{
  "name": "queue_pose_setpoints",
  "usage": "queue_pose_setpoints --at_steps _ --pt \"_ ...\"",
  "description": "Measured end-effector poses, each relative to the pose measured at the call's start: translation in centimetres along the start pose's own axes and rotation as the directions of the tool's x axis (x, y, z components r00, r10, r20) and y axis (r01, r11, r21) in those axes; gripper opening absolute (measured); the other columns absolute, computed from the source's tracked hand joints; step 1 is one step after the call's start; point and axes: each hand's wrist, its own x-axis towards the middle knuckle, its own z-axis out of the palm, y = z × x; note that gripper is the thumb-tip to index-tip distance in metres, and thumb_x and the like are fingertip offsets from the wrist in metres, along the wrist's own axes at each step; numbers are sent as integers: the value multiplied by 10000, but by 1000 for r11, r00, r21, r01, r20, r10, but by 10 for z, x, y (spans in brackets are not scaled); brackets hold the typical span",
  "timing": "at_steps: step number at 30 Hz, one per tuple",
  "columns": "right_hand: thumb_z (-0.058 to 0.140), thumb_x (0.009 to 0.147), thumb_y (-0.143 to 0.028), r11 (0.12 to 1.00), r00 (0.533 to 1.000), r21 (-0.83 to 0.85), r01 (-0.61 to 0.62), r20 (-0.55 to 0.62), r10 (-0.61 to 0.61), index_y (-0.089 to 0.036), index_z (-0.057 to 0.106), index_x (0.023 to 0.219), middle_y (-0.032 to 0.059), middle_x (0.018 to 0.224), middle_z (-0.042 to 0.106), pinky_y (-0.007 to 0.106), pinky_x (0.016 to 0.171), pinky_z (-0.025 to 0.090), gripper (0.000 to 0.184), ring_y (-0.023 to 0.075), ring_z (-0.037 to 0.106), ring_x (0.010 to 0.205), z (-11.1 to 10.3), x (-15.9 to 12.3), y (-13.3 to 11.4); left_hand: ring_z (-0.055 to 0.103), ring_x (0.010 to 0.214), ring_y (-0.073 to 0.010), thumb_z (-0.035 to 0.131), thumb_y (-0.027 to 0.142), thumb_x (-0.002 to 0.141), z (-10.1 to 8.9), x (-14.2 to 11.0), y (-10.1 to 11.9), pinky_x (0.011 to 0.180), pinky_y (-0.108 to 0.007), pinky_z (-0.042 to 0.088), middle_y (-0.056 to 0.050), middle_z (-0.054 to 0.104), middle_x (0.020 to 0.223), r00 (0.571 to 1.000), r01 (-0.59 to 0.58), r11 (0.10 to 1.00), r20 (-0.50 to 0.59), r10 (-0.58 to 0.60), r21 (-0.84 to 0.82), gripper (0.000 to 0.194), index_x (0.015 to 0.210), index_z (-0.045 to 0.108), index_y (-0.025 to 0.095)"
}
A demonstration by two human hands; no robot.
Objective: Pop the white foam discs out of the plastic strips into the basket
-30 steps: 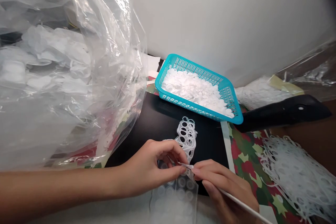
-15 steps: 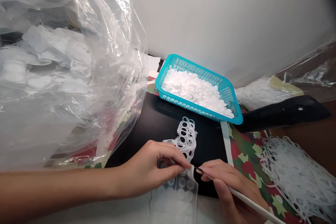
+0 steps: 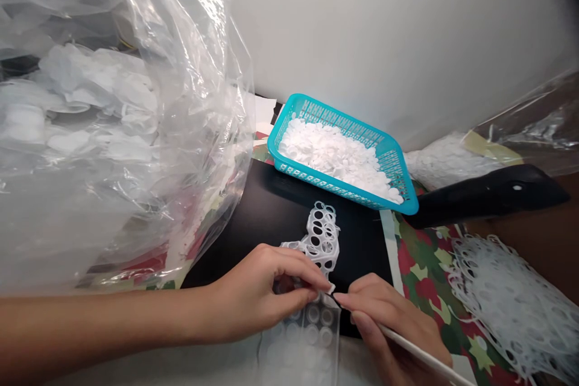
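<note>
A translucent sheet [image 3: 301, 353] with rows of round discs lies over the black mat. From it, an open web of ring-shaped holes [image 3: 322, 230] stretches away up the mat. My left hand [image 3: 275, 289] pinches the sheet's edge between thumb and fingers, where a small white piece shows at the fingertips. In my right hand [image 3: 393, 319] is a slim white-handled tool [image 3: 423, 354]. Its dark narrow tip meets the sheet close beside my left fingertips; the tip's exact kind is hard to make out.
A blue basket [image 3: 411, 193] of small white discs stands behind the black mat [image 3: 253, 217]. A large clear bag [image 3: 203, 102] of white pieces fills the left. A pile of holed sheets [image 3: 511, 301] lies at right, below a long black object [image 3: 488, 193].
My right hand and its tool have shifted slightly left, the tip now lower on the sheet's edge. My left hand keeps its pinch almost in place.
</note>
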Motion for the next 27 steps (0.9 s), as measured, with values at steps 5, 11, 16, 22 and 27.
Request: queue_pose_setpoints --at_steps 5,11,16,22,27 --pt "520 793 53 998 995 -58 -21 95 27 -107 663 1063 86 742 625 297 551 509 345 167 578 657 0 -3 3 626 874 -147 565 129 876 0 0 0 764 -249 499 -64 687 975 1000 -1 1000 6 2 -5 185 994 708 125" --pt "519 795 43 995 998 -98 16 61 -10 -96 679 1018 77 705 618 278 534 496 308 159 567 635 3 0 2 619 865 -143 560 127 875 1 0 0 759 -249 499 -63 682 984 1000 -17 1000 16 16 7 195 1009 702 125" --pt "525 812 31 994 997 -112 -11 72 20 -113 664 1058 75 726 630 279 545 500 318 158 572 636 7 -3 3 611 840 -138 554 118 871 0 1 -1 750 -247 497 -61 679 971 1000 -7 1000 23 7 15 189 990 701 124" --pt "520 840 4 989 995 -150 -3 100 18 -129 656 1048 71 735 641 270 559 508 282 153 568 635 14 -4 4 605 797 -117 545 137 880 1 0 -2 707 -213 479 -30 681 951 1000 -9 997 26 7 74 236 1071 681 167" --pt "499 852 -10 988 991 -152 37 129 -18 -112 651 1019 79 702 626 274 536 480 248 156 546 608 15 -4 4 622 820 -118 525 148 895 6 -3 -5 706 -205 485 -27 691 1001 999 -30 997 26 28 72 339 1222 607 186"
